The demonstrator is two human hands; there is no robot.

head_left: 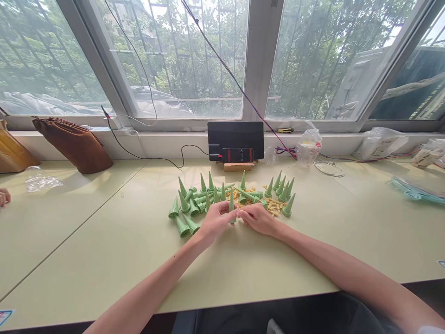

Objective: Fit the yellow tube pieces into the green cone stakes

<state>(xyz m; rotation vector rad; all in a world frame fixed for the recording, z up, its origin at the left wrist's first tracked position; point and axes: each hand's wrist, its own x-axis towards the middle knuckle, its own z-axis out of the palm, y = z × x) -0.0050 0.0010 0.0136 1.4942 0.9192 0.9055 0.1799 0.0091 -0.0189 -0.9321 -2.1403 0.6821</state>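
Both my hands meet at the middle of the pale green table (104, 241). My left hand (214, 223) is closed around the base of a green cone-shaped spike (232, 204) that points upward. Touching the same spike's base from the right, my right hand (259, 218) has its fingers pinched together; what they pinch is hidden. Just behind my hands lies a heap of several green cone spikes (194, 204), some upright, some on their sides. A scatter of small yellow pieces (274, 206) lies among them on the right.
A black tablet (235, 137) with a phone (238, 154) on a wooden stand stands at the windowsill. A brown pouch (74, 144) lies at the left, plastic bags (308, 146) and cables at the right. Another person's fingers (4, 197) show at the left edge.
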